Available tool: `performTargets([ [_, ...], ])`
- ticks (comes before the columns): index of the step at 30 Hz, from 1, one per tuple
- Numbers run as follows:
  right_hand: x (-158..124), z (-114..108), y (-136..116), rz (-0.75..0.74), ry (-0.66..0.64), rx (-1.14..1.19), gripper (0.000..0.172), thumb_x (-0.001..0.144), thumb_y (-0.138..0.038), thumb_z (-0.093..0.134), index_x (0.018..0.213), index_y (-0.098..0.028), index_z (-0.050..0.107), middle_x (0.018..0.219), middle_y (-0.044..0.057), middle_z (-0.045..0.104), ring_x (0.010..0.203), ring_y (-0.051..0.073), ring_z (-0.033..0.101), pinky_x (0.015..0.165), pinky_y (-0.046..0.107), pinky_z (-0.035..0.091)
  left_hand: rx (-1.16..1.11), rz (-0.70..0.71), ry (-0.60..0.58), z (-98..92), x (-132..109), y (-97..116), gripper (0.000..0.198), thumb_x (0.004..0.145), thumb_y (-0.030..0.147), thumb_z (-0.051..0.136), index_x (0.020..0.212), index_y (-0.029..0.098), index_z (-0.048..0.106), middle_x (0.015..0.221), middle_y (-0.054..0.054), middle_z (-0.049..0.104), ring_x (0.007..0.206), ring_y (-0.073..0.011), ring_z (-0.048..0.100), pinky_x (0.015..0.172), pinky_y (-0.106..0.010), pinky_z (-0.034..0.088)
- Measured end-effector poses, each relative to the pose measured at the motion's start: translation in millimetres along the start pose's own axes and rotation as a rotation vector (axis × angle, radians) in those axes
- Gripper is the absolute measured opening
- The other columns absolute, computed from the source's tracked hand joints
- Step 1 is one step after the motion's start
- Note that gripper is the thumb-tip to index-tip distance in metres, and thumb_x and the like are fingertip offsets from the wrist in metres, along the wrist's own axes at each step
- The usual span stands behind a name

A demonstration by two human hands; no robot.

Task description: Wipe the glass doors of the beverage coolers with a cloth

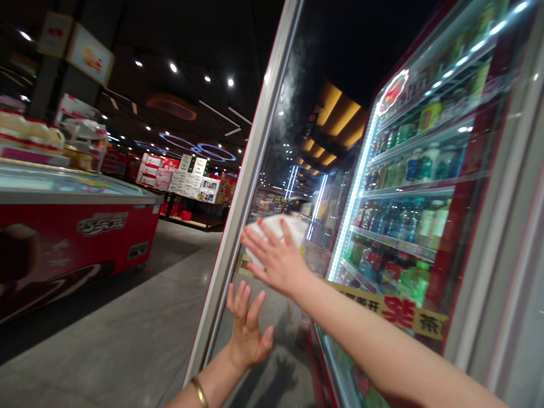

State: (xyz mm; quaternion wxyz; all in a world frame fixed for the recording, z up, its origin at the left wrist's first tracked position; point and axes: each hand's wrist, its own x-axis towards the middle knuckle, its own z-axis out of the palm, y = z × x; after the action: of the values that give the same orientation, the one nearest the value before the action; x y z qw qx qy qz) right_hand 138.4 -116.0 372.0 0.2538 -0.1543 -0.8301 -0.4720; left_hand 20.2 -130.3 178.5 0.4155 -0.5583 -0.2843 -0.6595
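Observation:
My right hand (276,258) lies flat with spread fingers over a white cloth (299,229), pressing it against the glass door (276,141). The cloth's outline is slightly blurred, and part of it is under my palm and fingers. Lower down and to the left, my left hand (250,331) is raised with its fingers apart and nothing in it. It is close to the door's lower glass; whether it touches the glass I cannot tell. A metal frame (244,187) edges the door on the left. A gold bangle (198,392) circles my left wrist.
Lit shelves of bottled drinks (408,221) show on the right through or in the glass. A tan label strip (374,306) crosses the door. At left stands a red chest freezer (85,238) on the grey floor (140,334), with stacked boxes (187,178) behind.

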Motion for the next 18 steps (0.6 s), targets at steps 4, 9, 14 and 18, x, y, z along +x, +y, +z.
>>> performTargets([
  [4, -30, 9, -15, -0.281, -0.099, 0.078, 0.061, 0.101, -0.060, 0.055, 0.158, -0.036, 0.055, 0.167, -0.014, 0.050, 0.167, 0.022, 0.028, 0.142, 0.048, 0.021, -0.010, 0.029, 0.010, -4.2, 9, -3, 0.073, 0.104, 0.030, 0.040, 0.174, 0.021, 0.022, 0.186, -0.008, 0.011, 0.171, -0.0261, 0.019, 0.141, -0.051, 0.015],
  [9, 22, -14, 41, 0.202, 0.035, -0.014, 0.058, 0.111, -0.048, 0.041, 0.167, -0.032, 0.041, 0.178, -0.001, 0.031, 0.170, 0.037, 0.012, 0.130, 0.084, -0.009, -0.010, 0.020, 0.010, -8.0, 22, -2, 0.071, 0.103, 0.030, 0.040, 0.173, 0.020, 0.026, 0.186, -0.010, 0.013, 0.171, -0.0278, 0.021, 0.140, -0.051, 0.017],
  [14, -4, 10, -7, -0.217, -0.090, 0.058, 0.060, 0.101, -0.061, 0.057, 0.155, -0.035, 0.059, 0.168, -0.009, 0.050, 0.167, 0.029, 0.029, 0.142, 0.058, 0.008, -0.015, 0.039, 0.018, -11.0, 24, -1, 0.071, 0.104, 0.030, 0.039, 0.173, 0.020, 0.025, 0.186, -0.009, 0.012, 0.171, -0.0255, 0.021, 0.140, -0.050, 0.019],
  [18, -33, 4, 5, -0.148, -0.052, 0.035, 0.056, 0.104, -0.057, 0.056, 0.157, -0.041, 0.055, 0.169, -0.010, 0.049, 0.166, 0.027, 0.030, 0.142, 0.057, 0.005, -0.018, 0.053, -0.039, -7.8, 29, -9, 0.074, 0.102, 0.027, 0.046, 0.173, 0.021, 0.026, 0.185, -0.008, 0.016, 0.170, -0.0252, 0.024, 0.140, -0.048, 0.021],
])
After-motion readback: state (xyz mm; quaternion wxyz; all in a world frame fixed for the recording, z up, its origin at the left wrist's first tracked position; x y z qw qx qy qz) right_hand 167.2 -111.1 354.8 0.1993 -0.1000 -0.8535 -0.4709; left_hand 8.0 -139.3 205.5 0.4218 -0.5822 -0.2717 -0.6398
